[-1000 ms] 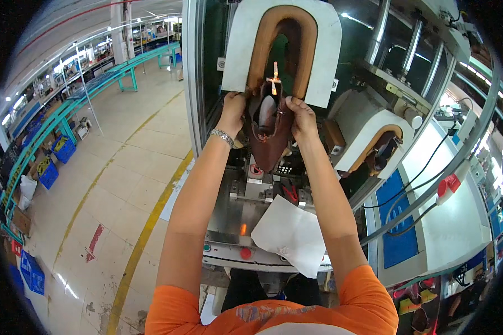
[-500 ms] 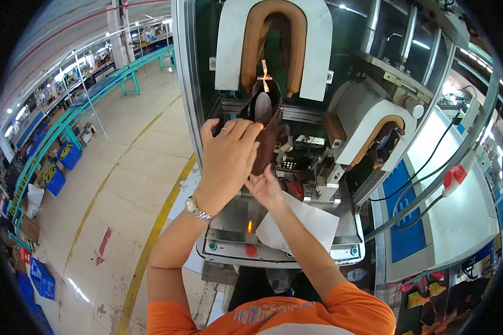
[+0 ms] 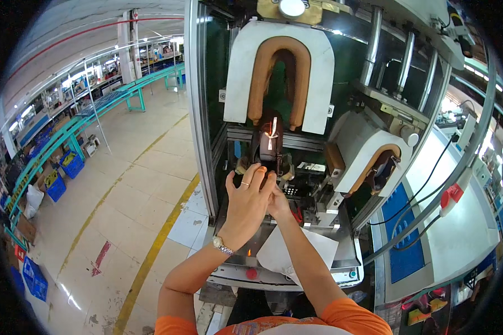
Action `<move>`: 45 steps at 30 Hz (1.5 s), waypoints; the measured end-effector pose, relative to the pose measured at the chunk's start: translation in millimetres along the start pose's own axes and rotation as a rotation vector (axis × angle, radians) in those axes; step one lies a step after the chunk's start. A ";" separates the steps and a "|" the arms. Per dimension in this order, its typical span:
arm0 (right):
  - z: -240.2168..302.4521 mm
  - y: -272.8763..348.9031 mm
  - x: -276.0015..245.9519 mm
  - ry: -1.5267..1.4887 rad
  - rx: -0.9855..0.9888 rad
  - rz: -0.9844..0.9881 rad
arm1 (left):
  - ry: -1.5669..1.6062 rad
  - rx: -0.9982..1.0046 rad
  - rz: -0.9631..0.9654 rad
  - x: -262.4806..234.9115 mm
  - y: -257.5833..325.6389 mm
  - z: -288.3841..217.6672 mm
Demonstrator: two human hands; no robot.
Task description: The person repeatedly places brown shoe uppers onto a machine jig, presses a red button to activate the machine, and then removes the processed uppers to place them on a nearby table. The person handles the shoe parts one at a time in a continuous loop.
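Note:
A dark brown leather shoe upper [image 3: 267, 153] lies upright over the machine's mould, below a U-shaped brown pad [image 3: 281, 46] in a white clamp block [image 3: 242, 84]. A bright cross of light falls on its far end. My left hand [image 3: 250, 196], with a ring and a wristwatch, curls its fingers over the near end of the upper. My right hand [image 3: 278, 202] grips that same end from the right, its fingers partly hidden behind my left hand.
To the right, a second white clamp block [image 3: 369, 153] holds another dark upper [image 3: 381, 170]. A white sheet [image 3: 296, 248] lies on the machine's front ledge, near a red button [image 3: 251, 273]. A teal conveyor [image 3: 67, 131] and blue crates [image 3: 56, 187] stand left.
Both hands have moved nearer to me on the upper and closer together. The upper now sits lower over the mould, with the light cross on its top. The whole view has shifted.

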State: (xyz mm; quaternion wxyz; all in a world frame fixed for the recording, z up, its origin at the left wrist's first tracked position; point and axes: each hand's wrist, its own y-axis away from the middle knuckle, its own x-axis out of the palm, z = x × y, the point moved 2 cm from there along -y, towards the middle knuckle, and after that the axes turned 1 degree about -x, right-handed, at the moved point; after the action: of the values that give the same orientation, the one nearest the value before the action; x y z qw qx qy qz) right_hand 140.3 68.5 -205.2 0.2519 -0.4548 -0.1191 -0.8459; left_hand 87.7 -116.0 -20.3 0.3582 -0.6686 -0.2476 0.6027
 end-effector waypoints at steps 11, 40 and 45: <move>-18.9 26.6 7.9 -0.118 0.053 0.181 | -0.013 -0.182 -0.085 13.7 11.1 -17.2; -0.5 0.4 5.4 0.026 -0.042 0.047 | 0.014 -0.135 0.096 0.5 11.8 -6.3; 1.5 5.7 8.3 0.020 -0.096 0.066 | -0.030 -0.141 0.110 3.6 9.4 -8.0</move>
State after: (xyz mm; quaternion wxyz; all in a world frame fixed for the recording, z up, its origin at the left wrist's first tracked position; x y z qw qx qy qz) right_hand 140.6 61.7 -197.6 0.2586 -0.4617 -0.0609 -0.8463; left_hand 95.1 -120.6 -29.8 0.2729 -0.6956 -0.2579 0.6125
